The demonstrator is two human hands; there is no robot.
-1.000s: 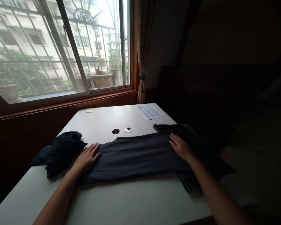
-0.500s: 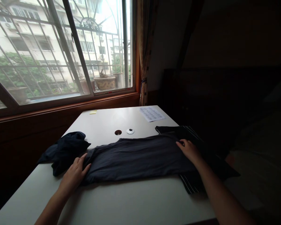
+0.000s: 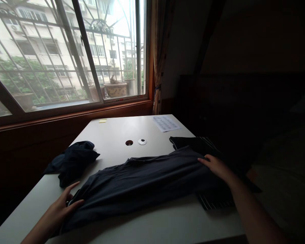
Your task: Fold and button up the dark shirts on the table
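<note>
A long, folded dark grey garment, possibly trousers, lies slantwise across the white table. At its near left end is my left hand, with some fingers curled at the cloth edge and the index finger and thumb stretched over it. My right hand pinches the cloth near the far right end. Partly under that end lies a black garment with white stripes. A crumpled dark navy cloth sits at the table's left edge, apart from my left hand.
Toward the back of the table are a printed sheet, a yellow sticky note, a round hole and a white round cover. Behind stand a barred window and a tied curtain. The right side is dark.
Both hands lay flat on the garment at first. My left hand has pulled its left end nearer and leftward, and my right hand has slid right and closed on the cloth; the garment now slants.
</note>
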